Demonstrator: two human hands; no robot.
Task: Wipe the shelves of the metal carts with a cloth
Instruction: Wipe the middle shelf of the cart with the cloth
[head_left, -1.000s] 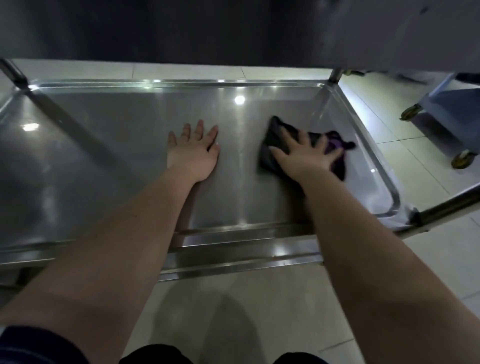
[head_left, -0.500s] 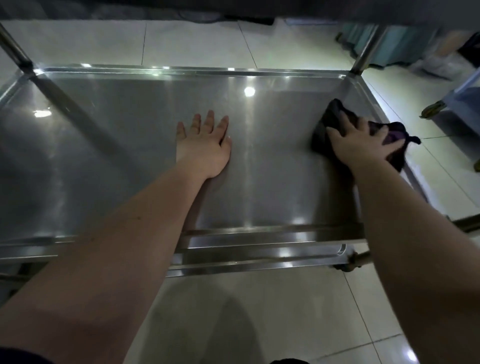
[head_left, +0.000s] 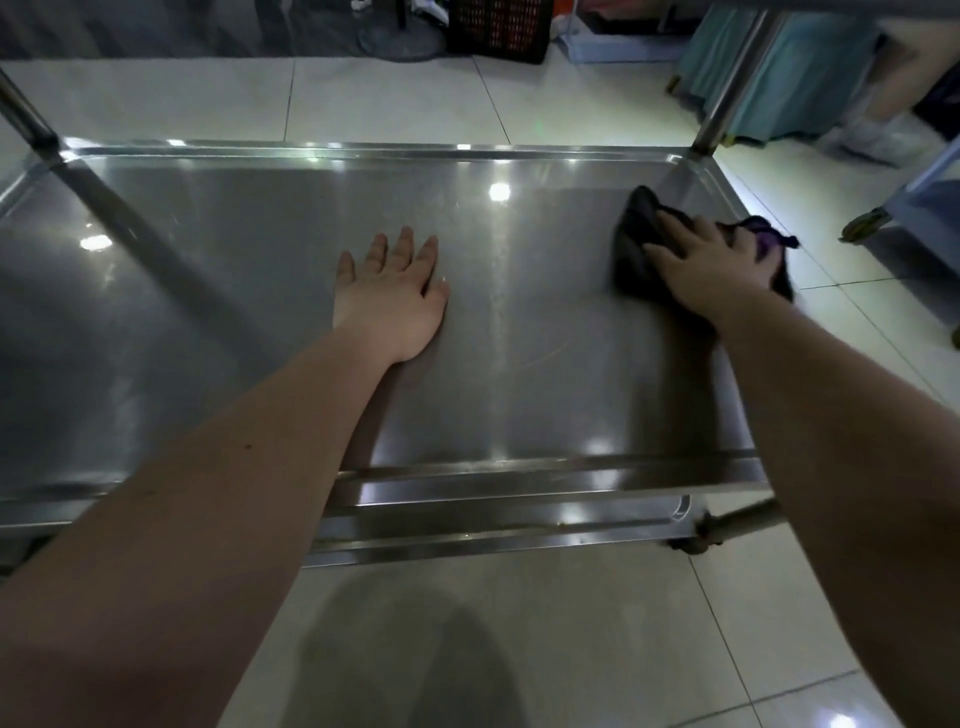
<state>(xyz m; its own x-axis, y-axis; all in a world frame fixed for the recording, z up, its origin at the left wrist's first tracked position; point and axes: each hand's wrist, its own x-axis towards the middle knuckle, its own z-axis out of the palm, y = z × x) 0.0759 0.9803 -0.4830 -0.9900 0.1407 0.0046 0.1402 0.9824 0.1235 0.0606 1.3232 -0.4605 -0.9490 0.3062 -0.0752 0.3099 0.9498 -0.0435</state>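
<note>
The dark cloth (head_left: 636, 254) lies at the far right end of the cart's shelf (head_left: 234, 270), bunched under the right hand (head_left: 711, 265), and its purple-edged tail seems to spill over the right rim (head_left: 724, 179); pushed further that way, the cloth could slide off onto the tiled floor (head_left: 857, 322), since nothing pinches it; the bunched folds may also skip over the corner by the upright post (head_left: 727, 88) and leave it unwiped; the cart may stand on wheels, so a hard sideways stroke could roll it unless the other hand bears down; the wide left part of the shelf looks unwiped as yet, a judgement only, because the glare hides any smears. The right hand lies flat on the cloth, fingers spread and nearly straight, pressing rather than gripping; the left hand (head_left: 392, 299) rests palm down near the shelf's middle, fingers extended and close together, holding nothing, well apart from the cloth.
</note>
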